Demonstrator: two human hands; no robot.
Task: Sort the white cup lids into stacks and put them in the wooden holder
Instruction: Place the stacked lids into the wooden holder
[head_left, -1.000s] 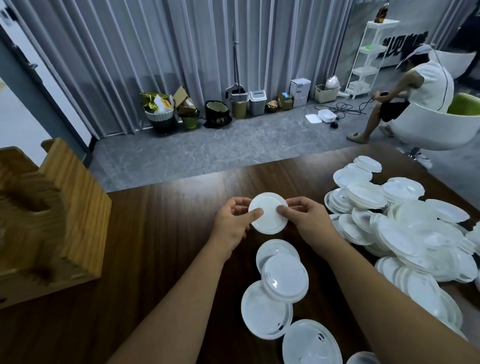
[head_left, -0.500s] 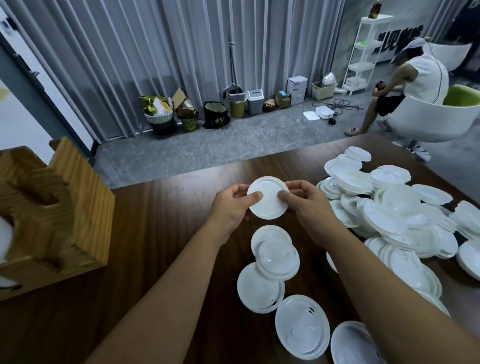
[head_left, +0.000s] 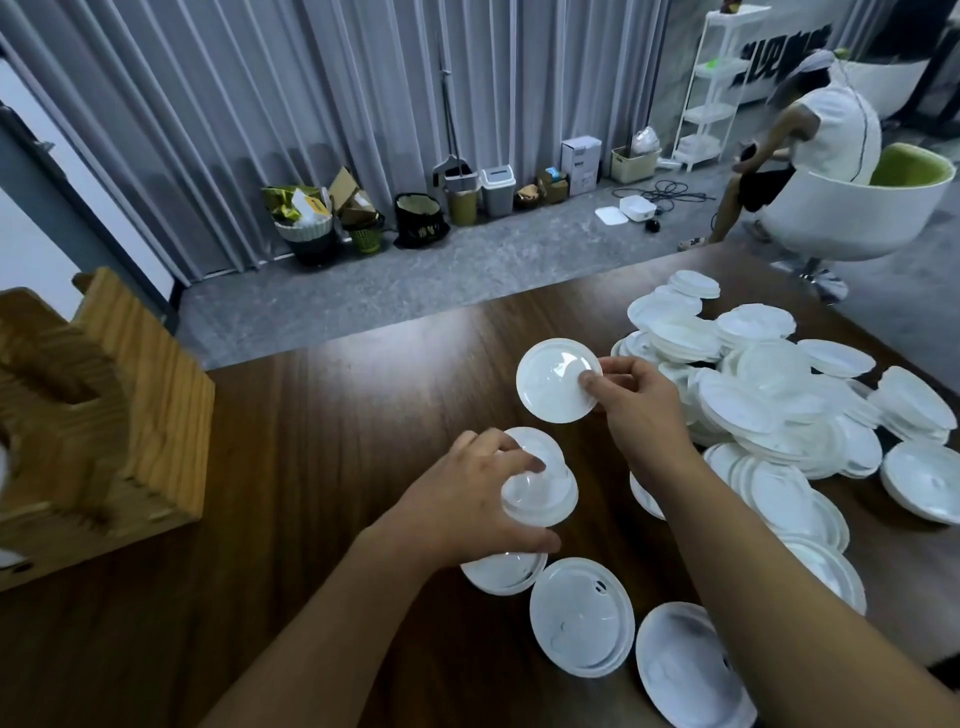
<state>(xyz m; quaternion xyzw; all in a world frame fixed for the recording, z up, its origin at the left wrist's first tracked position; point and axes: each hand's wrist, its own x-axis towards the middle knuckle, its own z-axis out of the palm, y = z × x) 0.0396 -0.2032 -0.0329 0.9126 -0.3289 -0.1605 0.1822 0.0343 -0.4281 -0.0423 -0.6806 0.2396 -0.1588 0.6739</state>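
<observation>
I am pinching one white lid (head_left: 558, 380) at its rim with my right hand (head_left: 631, 400), holding it above the tabletop (head_left: 322, 467). My left hand (head_left: 470, 499) is gripping a small stack of lids (head_left: 545, 491) just below. I judge I am mid-stacking; next calls for seating this lid squarely before carrying anything to the wooden holder (head_left: 93, 415) at far left.

No text can be read for certain. Large dark characters (head_left: 779, 54) stand on the far right wall behind the white shelf rack (head_left: 719, 88) (blurred and partly hidden). The white box (head_left: 581, 163) shows only faint, illegible marks.
</observation>
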